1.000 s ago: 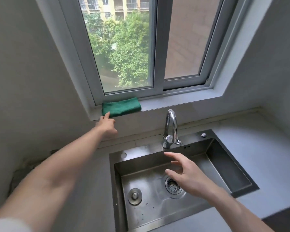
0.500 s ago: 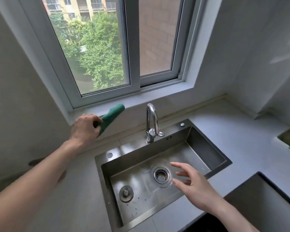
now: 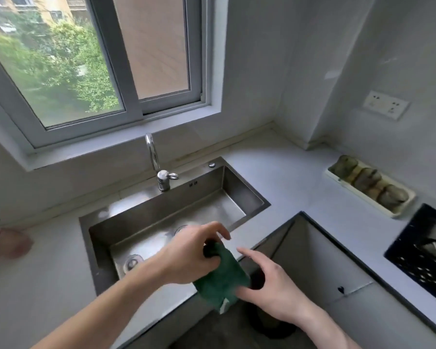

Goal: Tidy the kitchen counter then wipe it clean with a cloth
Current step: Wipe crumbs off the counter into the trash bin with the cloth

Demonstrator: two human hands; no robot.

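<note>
The green cloth (image 3: pixel 220 275) hangs in front of the sink (image 3: pixel 176 222), over its near rim, bunched at the top and drooping toward the floor. The left hand (image 3: pixel 191 250) holds it there: its grip is curled round the cloth's upper end, with the forefinger lifted free. The right hand (image 3: pixel 267 280) is just right of the cloth, its grip spread, fingers straight, the palm side against the cloth's lower right edge without closing on it. Behind the sink stands the faucet (image 3: pixel 159 170), below the window (image 3: pixel 93 71). Well right of the sink, a white tray (image 3: pixel 370 190) of dark rounded items lies on the counter (image 3: pixel 287 172) against the wall.
</note>
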